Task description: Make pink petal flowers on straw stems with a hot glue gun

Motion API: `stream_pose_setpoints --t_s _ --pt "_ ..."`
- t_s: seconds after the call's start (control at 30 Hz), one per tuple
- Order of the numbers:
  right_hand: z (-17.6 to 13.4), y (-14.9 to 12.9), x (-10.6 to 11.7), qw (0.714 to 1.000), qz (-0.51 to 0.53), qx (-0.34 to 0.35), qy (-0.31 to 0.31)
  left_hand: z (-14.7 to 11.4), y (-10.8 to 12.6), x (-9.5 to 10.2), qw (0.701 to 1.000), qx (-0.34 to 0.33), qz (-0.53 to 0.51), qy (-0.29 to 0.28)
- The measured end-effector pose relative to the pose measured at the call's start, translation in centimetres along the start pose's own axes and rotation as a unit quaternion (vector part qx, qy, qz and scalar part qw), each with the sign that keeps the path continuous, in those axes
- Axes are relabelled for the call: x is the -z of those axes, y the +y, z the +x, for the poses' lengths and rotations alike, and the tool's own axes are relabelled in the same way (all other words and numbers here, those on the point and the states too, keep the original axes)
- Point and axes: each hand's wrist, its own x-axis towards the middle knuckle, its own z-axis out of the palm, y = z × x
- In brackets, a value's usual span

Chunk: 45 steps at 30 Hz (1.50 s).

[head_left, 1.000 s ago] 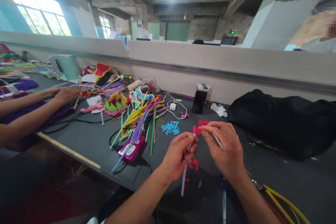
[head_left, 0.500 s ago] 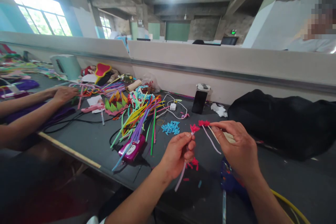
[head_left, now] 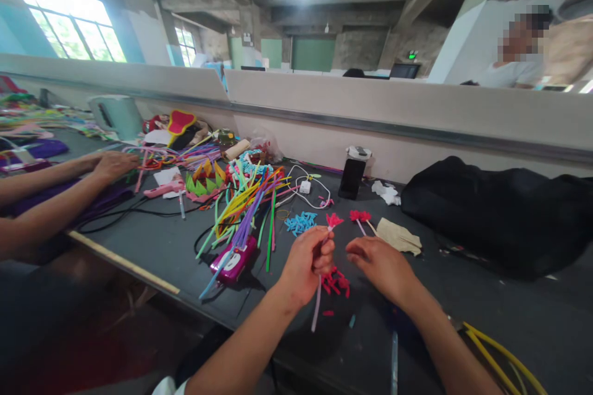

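Note:
My left hand is closed around the pale lilac stem of a pipe-cleaner flower, its red-pink petals pointing up above the fingers. To its right, my right hand hovers over the table with fingers loosely extended, and nothing shows in it. Beyond that hand, another red flower lies with its stem towards me. A beige cloth is beside it. Short red pipe-cleaner pieces are heaped between and below my hands. A dark blue tool with a clear stick is partly hidden under my right forearm.
Short blue pieces and a bundle of long coloured pipe cleaners lie left. A purple box sits beneath the bundle. A phone leans at the back near a black bag. A co-worker's hands are far left.
My right hand has left the flower lying at the back and come nearer to me, uncovering the beige cloth. My left hand has shifted slightly left with its flower.

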Motion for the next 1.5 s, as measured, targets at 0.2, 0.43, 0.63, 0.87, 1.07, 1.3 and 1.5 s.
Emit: stream_pose_setpoints --t_s 0.2,0.43,0.63,0.87,1.07,1.3,1.5 --pt "0.3 -0.5 -1.6 1.000 -0.004 0.004 -0.026 0.3 0.5 0.5 0.999 -0.030 -0.010 0.011" --pt "0.6 -1.3 -3.4 0.999 -0.015 0.001 -0.052 0.5 0.2 0.7 0.999 -0.043 -0.017 0.008" --pt "0.4 -1.3 -4.7 0.998 -0.019 -0.004 -0.062 0.6 -0.1 0.7 0.999 -0.021 -0.026 -0.012" --pt "0.6 -1.1 -3.7 0.998 0.049 -0.007 -0.038 0.3 0.0 0.4 0.999 0.002 -0.036 -0.018" --pt "0.7 -0.9 -2.8 0.984 0.174 0.013 -0.041 0.0 0.1 0.2 0.999 0.010 -0.037 -0.030" --pt "0.8 -0.6 -0.4 0.968 0.248 0.030 -0.014 0.0 0.0 0.2 0.999 0.000 -0.020 -0.025" --pt "0.2 -1.3 1.0 0.933 0.360 0.002 0.014 0.2 -0.6 0.1 0.999 -0.048 -0.019 -0.011"
